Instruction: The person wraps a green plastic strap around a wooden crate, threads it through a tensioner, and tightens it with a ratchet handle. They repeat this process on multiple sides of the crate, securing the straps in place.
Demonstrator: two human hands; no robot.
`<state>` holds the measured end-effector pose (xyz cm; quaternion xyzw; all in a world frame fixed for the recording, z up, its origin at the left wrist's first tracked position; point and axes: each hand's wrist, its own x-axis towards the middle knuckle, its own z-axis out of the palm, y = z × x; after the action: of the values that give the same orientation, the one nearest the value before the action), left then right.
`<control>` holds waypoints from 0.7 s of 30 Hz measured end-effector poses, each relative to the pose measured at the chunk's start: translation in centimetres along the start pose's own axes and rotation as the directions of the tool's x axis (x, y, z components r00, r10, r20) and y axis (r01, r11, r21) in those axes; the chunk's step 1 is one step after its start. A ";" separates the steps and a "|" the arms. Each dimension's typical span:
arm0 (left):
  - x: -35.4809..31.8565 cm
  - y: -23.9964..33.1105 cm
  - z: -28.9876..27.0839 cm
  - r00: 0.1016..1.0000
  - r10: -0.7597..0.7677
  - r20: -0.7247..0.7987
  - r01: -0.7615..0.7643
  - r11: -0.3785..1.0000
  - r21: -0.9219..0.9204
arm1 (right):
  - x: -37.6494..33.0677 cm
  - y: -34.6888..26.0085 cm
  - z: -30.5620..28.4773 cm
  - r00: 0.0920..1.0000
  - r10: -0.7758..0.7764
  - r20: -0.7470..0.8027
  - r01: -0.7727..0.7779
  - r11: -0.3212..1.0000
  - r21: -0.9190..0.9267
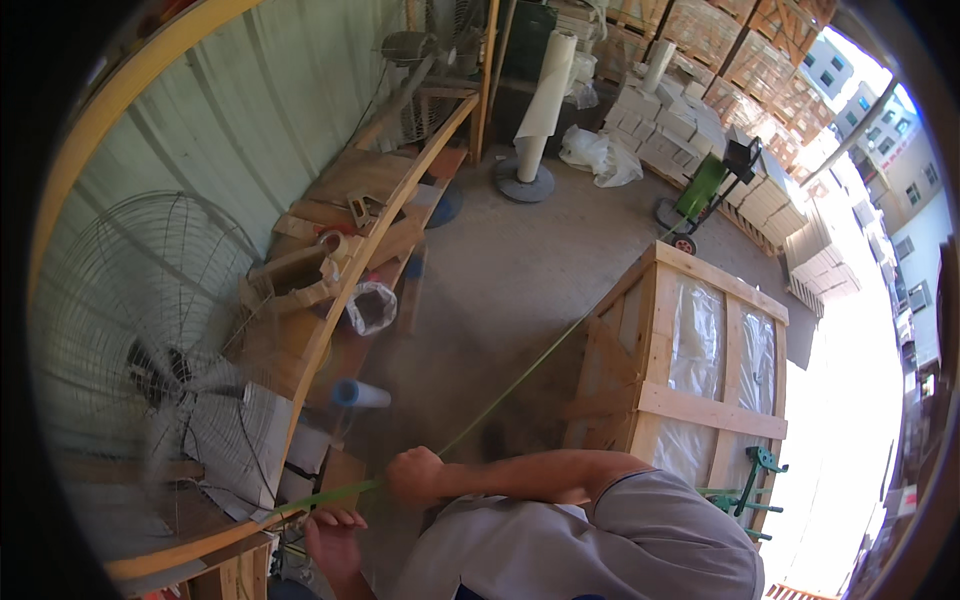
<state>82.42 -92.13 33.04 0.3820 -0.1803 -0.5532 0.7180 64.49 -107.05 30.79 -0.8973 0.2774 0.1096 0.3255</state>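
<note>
Green strap drawn slantwise from your right fist toward the crate

The green strap (340,493) lay across your front, gripped in your clenched right hand (415,476). Its long axis ran on a diagonal: one stretch went ahead and rightward from that fist, thin and straight, to the near side of the wooden crate (712,409); the other, broad and flat, pointed left and slightly back toward you. Your left hand (335,545) sat just below this broad stretch, fingers curled; whether they held it, you could not tell from this view.

Beneath the strap, ahead of your hands, spread a grey concrete floor (470,290). To the left of both hands stood a cluttered bench with a wooden rail (385,230), a large wire-caged fan (180,370) and a ribbed metal wall (250,100). A blue-ended roll (362,394) lay just ahead of your right fist. Far ahead rose an upright roll of pale film (545,110), with a green wheeled cart (703,190) to its right, beyond the crate.

The rail bounded your left side and the crate's slatted edge your right. Between them, floor gave your hands room ahead; your left hand was close to the bench's near end.
</note>
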 end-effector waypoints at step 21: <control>-6.3 -14.7 -10.2 0.528 -0.524 -0.668 0.177 0.837 -0.517 | 2.3 1.0 7.2 0.841 -0.129 0.526 -0.050 0.949 0.313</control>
<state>77.70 -84.11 16.48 0.4644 0.3503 -0.4863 0.6520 65.72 -104.02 23.92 -0.7721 0.1697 0.3053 0.5309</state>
